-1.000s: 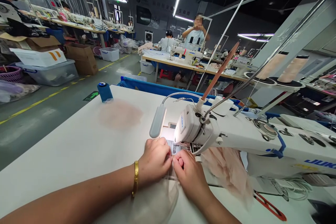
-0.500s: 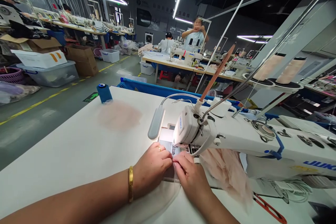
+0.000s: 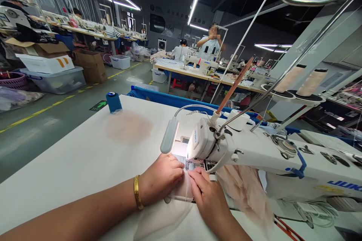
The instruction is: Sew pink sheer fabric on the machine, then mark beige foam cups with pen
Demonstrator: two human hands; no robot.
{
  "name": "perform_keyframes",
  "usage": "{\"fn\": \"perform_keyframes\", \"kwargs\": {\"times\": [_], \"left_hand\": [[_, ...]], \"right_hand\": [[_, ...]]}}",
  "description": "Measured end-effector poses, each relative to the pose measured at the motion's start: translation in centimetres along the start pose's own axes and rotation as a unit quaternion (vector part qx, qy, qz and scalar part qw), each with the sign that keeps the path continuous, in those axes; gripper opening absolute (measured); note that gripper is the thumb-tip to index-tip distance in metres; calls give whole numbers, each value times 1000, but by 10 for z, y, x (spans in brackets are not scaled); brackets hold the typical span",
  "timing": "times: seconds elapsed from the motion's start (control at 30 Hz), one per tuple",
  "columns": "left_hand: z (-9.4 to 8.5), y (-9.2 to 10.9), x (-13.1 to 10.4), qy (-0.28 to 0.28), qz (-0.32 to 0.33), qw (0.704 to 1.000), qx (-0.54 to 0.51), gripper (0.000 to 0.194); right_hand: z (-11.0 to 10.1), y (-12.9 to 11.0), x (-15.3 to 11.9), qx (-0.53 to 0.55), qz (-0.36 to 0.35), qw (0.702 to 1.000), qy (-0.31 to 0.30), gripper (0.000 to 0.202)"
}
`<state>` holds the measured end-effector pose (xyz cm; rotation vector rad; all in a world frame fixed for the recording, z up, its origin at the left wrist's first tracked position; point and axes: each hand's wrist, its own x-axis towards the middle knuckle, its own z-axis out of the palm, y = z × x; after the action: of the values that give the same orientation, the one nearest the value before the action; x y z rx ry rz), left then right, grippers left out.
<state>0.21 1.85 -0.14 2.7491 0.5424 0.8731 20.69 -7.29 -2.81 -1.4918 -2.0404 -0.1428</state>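
The right hand (image 3: 207, 194) is uncurling, its grip unclear, while the left (image 3: 162, 175) is pinching sheer fabric (image 3: 169, 214) near the sewing machine (image 3: 199, 139), seemingly steadying its feed.

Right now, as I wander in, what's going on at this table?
A person has both hands at a white sewing machine. The left hand and right hand have their fingertips on thin, sheer fabric just in front of the needle area; whether they pinch or press it is hard to tell. Peach fabric lies bunched beside the right hand, and a blue thread cone stands at the table's far-left corner.
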Motion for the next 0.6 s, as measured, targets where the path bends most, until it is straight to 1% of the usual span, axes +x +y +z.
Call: {"fn": "perform_keyframes", "kwargs": {"times": [0.17,0.27,0.37,0.47,0.6], "left_hand": [[0,1,-1,-13,15,999,35,26],[1,8,-6,-17,25,998,62,22],[2,17,-10,-12,30,996,87,22],[1,21,-10,-21,11,996,89,19],[-1,23,-8,-33,-9,996,83,19]], "right_hand": [[0,1,-1,-5,-10,1000,-14,34],[-2,2,-1,24,-16,999,-38,34],[-3,2,-2,56,-24,997,-55,38],[-4,3,-2,68,-22,996,-57,38],[-4,2,-2,50,-20,997,-52,35]]}}
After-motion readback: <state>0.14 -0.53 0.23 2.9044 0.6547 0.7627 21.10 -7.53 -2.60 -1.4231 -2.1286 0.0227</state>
